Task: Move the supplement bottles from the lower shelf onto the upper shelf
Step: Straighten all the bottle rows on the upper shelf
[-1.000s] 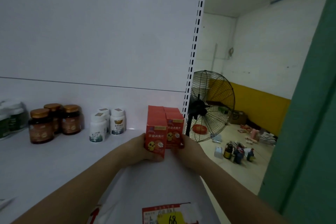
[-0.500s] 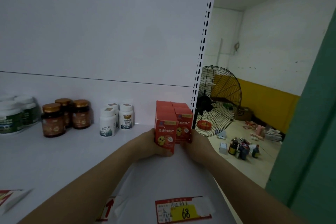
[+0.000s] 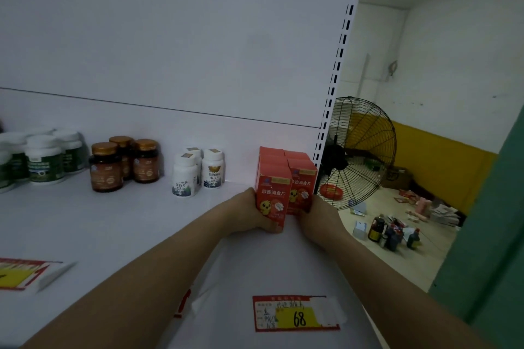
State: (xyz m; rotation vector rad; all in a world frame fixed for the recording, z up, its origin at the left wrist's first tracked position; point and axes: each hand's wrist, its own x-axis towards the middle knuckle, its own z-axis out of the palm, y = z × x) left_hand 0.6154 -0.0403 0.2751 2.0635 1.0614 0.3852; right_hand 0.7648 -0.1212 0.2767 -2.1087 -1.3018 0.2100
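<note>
Several red supplement boxes [image 3: 285, 178] stand in a tight block at the right end of the white shelf [image 3: 113, 224]. My left hand [image 3: 249, 214] presses the block's left front box, and my right hand [image 3: 319, 214] presses its right side; together they clasp the block. Left of it stand three small white bottles [image 3: 198, 171], then three brown bottles with gold caps [image 3: 122, 164], then several green-labelled white jars [image 3: 37, 160] at the far left. All stand upright near the back panel.
A slotted upright post [image 3: 337, 71] bounds the shelf on the right. Price tags [image 3: 295, 316] sit on the shelf's front edge. Beyond the post a black floor fan [image 3: 360, 153] and dark bottles [image 3: 391, 232] stand on the floor. A green door frame [image 3: 487, 221] is at right.
Both hands stay clasped on the red boxes and have nudged them slightly deeper on the shelf. The view has shifted, so more jars show at the left.
</note>
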